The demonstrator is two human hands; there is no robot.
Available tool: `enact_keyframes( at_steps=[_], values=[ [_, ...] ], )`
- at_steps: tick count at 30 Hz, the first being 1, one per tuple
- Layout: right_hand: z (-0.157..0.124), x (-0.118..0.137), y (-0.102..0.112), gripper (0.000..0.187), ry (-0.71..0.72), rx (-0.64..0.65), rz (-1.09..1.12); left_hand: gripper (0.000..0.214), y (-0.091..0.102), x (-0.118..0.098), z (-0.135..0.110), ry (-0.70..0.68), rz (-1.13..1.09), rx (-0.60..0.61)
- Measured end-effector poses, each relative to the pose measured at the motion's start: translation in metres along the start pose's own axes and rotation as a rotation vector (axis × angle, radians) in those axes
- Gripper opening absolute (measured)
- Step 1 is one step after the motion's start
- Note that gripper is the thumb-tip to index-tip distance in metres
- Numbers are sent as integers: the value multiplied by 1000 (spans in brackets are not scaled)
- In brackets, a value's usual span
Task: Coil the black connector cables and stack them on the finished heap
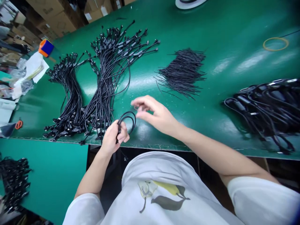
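Observation:
My left hand point(116, 136) is closed around a black cable point(134, 120), whose looped part stands out to the right of the fingers. Just right of the loop, my right hand point(154, 114) has its fingers apart, with nothing visible between them. Behind the left hand lies a large bundle of black cables point(103, 81) with connectors at both ends. A second cable bundle point(71, 87) sits to its left. Beyond the right hand is a pile of short, thin black ties point(184, 73).
Coiled black cables point(269, 106) are heaped at the right. A yellow ring point(276, 44) and a white round object point(189, 3) lie farther back. An orange-and-blue item point(46, 47) is at the left. More black cables point(15, 184) rest on a lower green surface. Cardboard boxes point(53, 15) stand behind.

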State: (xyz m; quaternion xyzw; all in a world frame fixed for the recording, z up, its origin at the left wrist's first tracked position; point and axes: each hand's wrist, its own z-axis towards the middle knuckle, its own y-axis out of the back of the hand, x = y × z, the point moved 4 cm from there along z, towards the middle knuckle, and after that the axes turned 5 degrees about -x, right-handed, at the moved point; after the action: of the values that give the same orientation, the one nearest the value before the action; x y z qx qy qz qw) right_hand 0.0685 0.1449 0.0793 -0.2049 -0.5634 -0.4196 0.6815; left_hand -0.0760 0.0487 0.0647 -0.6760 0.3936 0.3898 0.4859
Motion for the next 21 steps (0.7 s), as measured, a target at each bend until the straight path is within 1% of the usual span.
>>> enact_keyframes(
  at_steps=[1, 2, 4, 5, 7, 8, 10, 12, 14, 16, 18, 19, 21],
  values=[
    [-2, -12, -4, 22, -118, -52, 165, 34, -1, 0, 1, 13, -94, -16],
    [-5, -24, -11, 25, -240, -74, 328, 36, -3, 3, 3, 38, -157, -38],
    [-13, -40, -29, 30, -449, -89, 631, 40, -7, 16, 5, 98, -207, -99],
    [-17, -44, -37, 32, -525, -109, 756, 41, -9, 25, 5, 125, -206, -130],
    [-21, -45, -45, 37, -604, -209, 917, 45, -12, 45, 4, 165, -183, -170],
    [-23, -43, -47, 39, -619, -254, 952, 47, -13, 53, 3, 178, -177, -174],
    [-24, -38, -49, 41, -625, -285, 974, 50, -15, 62, -1, 203, -186, -144],
    [-26, -35, -48, 43, -632, -246, 977, 51, -15, 62, -5, 207, -212, -101],
    [-27, -33, -45, 43, -642, -176, 962, 50, -16, 57, -10, 206, -223, -56],
    [-27, -32, -39, 40, -663, -126, 923, 49, -18, 55, -17, 245, -208, 0],
    [-25, -32, -34, 37, -680, -124, 888, 50, -21, 57, -24, 298, -185, 34],
    [-24, -31, -33, 37, -689, -133, 887, 50, -22, 60, -26, 305, -175, 24],
    [-22, -28, -35, 39, -686, -166, 921, 52, -19, 63, -27, 267, -154, -39]
  ],
)
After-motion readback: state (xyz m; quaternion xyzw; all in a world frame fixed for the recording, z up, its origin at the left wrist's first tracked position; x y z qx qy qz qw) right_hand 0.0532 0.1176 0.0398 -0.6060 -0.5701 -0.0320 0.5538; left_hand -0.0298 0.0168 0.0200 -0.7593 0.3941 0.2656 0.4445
